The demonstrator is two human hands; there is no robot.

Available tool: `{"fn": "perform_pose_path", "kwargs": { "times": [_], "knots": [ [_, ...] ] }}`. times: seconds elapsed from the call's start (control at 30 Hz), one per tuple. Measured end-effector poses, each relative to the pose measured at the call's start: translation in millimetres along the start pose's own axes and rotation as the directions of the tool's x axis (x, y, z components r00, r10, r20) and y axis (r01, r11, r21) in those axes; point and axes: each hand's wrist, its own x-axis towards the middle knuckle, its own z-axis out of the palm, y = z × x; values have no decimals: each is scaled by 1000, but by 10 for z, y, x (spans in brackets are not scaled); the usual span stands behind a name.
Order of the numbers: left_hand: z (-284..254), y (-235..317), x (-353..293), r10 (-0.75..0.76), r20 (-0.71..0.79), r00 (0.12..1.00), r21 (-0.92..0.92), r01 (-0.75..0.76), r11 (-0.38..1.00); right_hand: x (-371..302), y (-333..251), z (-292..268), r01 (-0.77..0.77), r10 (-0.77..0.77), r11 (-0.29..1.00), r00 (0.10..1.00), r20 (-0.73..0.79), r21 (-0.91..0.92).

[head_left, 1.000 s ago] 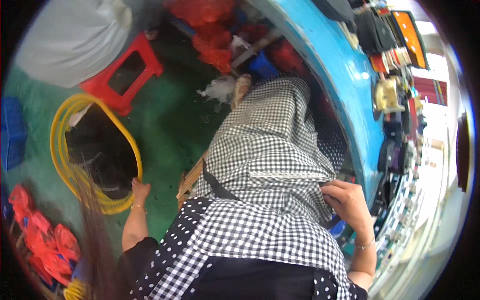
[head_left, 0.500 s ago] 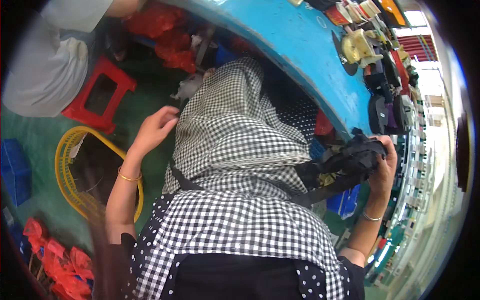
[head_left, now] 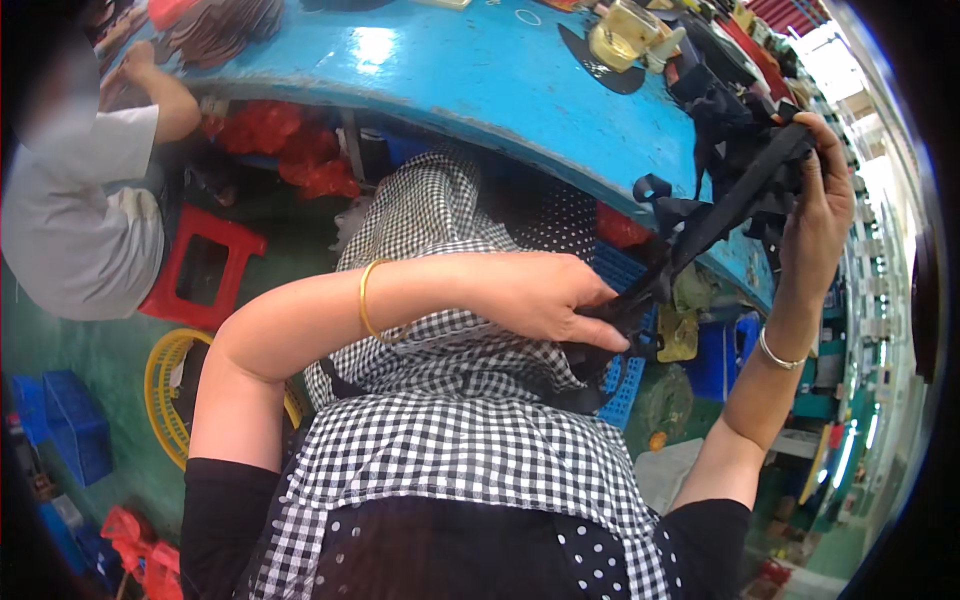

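A tangled bundle of black straps (head_left: 735, 195) stretches from my raised right hand down toward my lap. My right hand (head_left: 822, 195) grips its upper end above the right part of the blue table, fingers closed round the fabric. Across my lap reaches my left hand (head_left: 550, 298), with the lower part of the straps between its thumb and forefinger; the other fingers are hidden beneath the hand. The black-and-white checked apron (head_left: 480, 440) covers my lap under the left forearm.
The blue table (head_left: 450, 60) curves across the front, with a yellowish container (head_left: 625, 35) on it. A co-worker (head_left: 90, 220) sits at the left by a red stool (head_left: 205, 265). Yellow basket (head_left: 170, 390) and blue bin (head_left: 75, 425) stand on the floor. A blue crate (head_left: 622, 385) lies beside my lap.
My left hand has swung from the left side across my lap to the straps. My right hand has lifted the bundle upward and to the right. The view has shifted, showing more table.
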Motion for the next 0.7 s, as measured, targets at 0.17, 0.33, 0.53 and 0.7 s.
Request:
{"fn": "perform_pose_path", "kwargs": {
  "times": [0.17,0.33,0.53,0.7],
  "knots": [
    [-7,311,138,283,-477,832,174,-227,958,-189,5,-196,-144,137,975,989,48,171],
    [-1008,437,411,238,-812,533,-279,-712,644,-573,19,-137,-258,228,891,966,123,374],
    [-1429,-109,-189,434,-306,847,358,-320,877,-795,499,-468,-237,343,911,890,-301,338],
    [-1308,-534,-651,-124,-406,905,32,150,988,-935,793,-827,-262,339,936,849,-406,235]
  ]
}}
